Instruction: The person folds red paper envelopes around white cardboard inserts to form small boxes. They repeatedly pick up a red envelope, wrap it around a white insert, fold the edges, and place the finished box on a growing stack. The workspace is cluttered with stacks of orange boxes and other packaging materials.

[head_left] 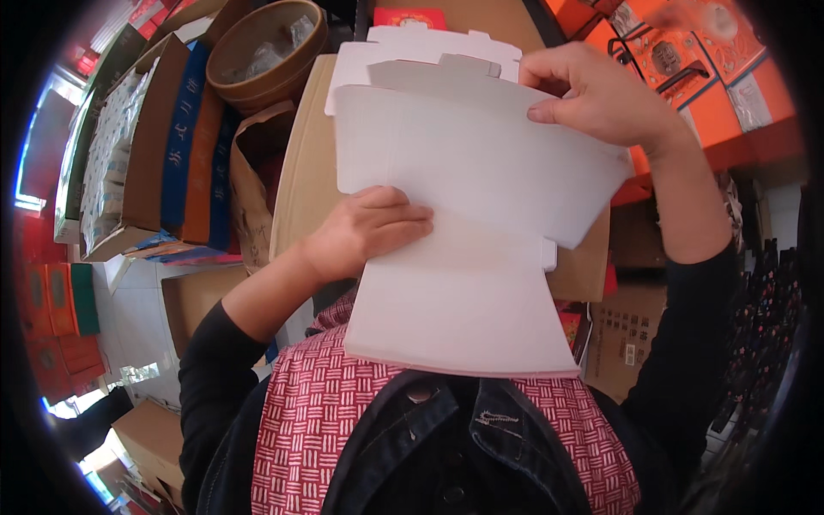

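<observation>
A white die-cut cardboard box blank [468,305] lies in front of me, its lower edge close to my checked apron. One of its panels is lifted, with tabs along the far edge. My right hand [601,94] pinches that panel near its upper right corner, thumb on the near face. Closed at the left side of the blank, my left hand [369,227] presses its fingers together on the white surface near the fold; its thumb is partly hidden. More white tabbed card [343,69] shows behind the lifted panel.
Below the blank is a brown cardboard surface [309,163]. A round brown tub [266,56] with clear plastic inside stands at the far left, beside an open carton [142,154] of wrapped packets. Orange boxes [678,64] are stacked at the far right.
</observation>
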### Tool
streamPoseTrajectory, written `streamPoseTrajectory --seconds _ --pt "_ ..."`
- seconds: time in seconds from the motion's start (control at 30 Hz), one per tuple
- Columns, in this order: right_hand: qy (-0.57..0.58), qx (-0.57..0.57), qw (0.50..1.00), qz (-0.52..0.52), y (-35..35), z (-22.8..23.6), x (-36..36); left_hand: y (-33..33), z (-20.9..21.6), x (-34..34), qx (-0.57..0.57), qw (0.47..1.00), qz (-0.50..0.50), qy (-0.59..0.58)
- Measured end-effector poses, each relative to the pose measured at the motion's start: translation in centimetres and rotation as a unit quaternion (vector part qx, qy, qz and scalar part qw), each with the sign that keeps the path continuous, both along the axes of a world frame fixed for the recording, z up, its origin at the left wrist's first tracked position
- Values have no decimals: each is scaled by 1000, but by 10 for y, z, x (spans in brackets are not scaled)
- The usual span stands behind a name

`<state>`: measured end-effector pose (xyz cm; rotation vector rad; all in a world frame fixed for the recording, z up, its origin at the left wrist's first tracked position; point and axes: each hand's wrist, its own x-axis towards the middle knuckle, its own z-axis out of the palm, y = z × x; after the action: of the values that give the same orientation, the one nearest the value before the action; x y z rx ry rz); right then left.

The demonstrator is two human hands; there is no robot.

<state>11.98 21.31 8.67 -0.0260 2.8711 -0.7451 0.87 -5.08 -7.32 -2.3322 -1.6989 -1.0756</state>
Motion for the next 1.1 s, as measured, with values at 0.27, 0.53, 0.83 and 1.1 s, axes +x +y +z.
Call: streamPoseTrajectory --seconds 0.27,0.53,0.83,1.1 --pt "74 176 979 71 -11 -9 1 -4 -6 3 -12 1000 8 28" --pt "271 243 919 -149 19 -14 -1 1 4 -3 -90 993 5 -81" --pt "-17 -97 984 145 -27 -4 75 18 0 -19 -100 983 139 -60" --pt "-85 -203 971 90 -36 -52 81 20 -8 -28 -90 989 117 -20"
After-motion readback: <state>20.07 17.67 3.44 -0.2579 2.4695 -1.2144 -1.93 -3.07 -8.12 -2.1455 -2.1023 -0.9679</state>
